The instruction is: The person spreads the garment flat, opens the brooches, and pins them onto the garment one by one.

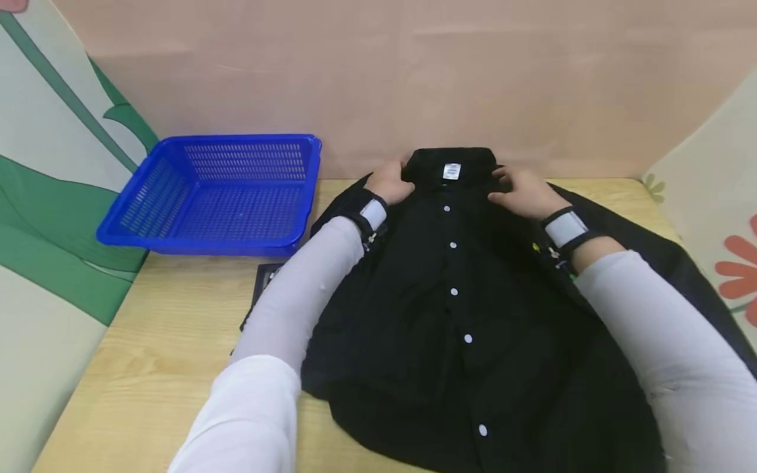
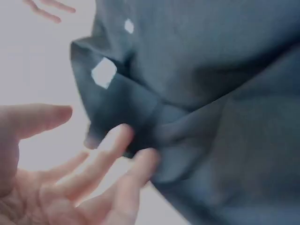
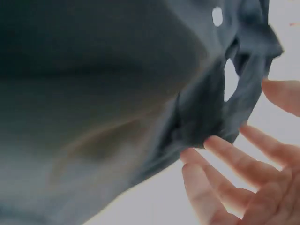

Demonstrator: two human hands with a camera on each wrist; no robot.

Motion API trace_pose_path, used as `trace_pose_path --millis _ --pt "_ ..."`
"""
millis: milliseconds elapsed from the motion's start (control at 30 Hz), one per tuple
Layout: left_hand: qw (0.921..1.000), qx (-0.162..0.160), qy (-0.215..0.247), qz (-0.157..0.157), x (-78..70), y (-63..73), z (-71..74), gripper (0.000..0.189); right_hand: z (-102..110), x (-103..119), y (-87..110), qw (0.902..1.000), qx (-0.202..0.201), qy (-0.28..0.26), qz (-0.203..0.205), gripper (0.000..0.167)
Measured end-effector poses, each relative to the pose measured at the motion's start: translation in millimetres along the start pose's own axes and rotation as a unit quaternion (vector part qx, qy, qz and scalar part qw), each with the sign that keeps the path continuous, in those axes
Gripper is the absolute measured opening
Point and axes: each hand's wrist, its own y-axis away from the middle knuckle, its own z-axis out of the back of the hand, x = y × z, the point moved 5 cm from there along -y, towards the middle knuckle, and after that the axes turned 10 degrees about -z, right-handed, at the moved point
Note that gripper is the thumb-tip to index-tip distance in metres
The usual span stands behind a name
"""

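A black button-up shirt (image 1: 408, 309) lies front up on the wooden table, with white buttons down its middle and its collar (image 1: 421, 164) at the far end. Inside the collar a white label (image 1: 452, 171) shows. My left hand (image 1: 390, 182) is at the collar's left side, its loosely bent fingers (image 2: 110, 145) at the cloth edge and the thumb apart from them. On the other side, my right hand (image 1: 525, 192) is beside the collar, fingers (image 3: 229, 154) spread and their tips at the fabric's edge. The shirt's left-hand sleeve is partly hidden behind my left forearm.
A blue plastic basket (image 1: 204, 249) with slotted walls stands at the back left. Under my left forearm a dark piece (image 1: 263, 279) peeks out on the table (image 1: 171, 328). A pinkish wall (image 1: 414, 79) rises right behind the collar.
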Motion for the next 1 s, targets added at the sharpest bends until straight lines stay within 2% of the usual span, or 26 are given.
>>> trace_pose_path --millis 67,167,233,267,333,467,567,667,833,900,1000 --pt "0.9950 0.016 -0.080 -0.058 -17.8 29.4 6.8 0.032 -7.5 7.8 26.9 0.9965 -0.001 0.067 0.049 0.056" --pt "0.9733 0.023 -0.179 -0.142 -40.7 84.5 13.9 0.019 -25.3 11.2 71.6 0.9857 -0.001 0.126 0.111 0.048" --pt "0.9603 0.018 -0.218 -0.173 -46.7 121.3 21.8 0.019 -35.5 9.4 97.9 0.9792 -0.005 0.142 0.145 0.046" --pt "0.9569 0.015 -0.227 -0.181 -46.0 138.0 27.5 0.020 -39.2 8.5 108.9 0.9773 -0.004 0.143 0.156 0.046" --pt "0.9581 0.007 -0.226 -0.176 -35.6 167.0 41.0 0.020 -44.7 7.0 126.7 0.9757 -0.004 0.140 0.168 0.049" --pt "0.9660 -0.027 -0.213 -0.145 4.6 213.0 64.3 0.020 -52.4 3.1 152.0 0.9779 0.010 0.138 0.157 0.057" --pt "0.9712 -0.051 -0.196 -0.125 33.8 238.3 67.6 0.022 -59.4 -2.1 166.3 0.9782 0.022 0.141 0.151 0.062" --pt "0.9747 -0.058 -0.186 -0.110 51.9 258.5 58.4 0.024 -68.5 -8.3 176.6 0.9764 0.031 0.144 0.158 0.065" --pt "0.9702 -0.046 -0.220 -0.091 64.1 285.0 35.3 0.029 -84.1 -20.1 183.5 0.9766 0.054 0.143 0.151 0.071" --pt "0.9669 -0.042 -0.234 -0.091 67.3 291.2 27.1 0.035 -88.3 -23.2 184.0 0.9764 0.056 0.146 0.149 0.073" --pt "0.9668 -0.031 -0.234 -0.099 73.2 295.6 13.8 0.045 -92.4 -25.2 183.7 0.9747 0.049 0.155 0.154 0.075"
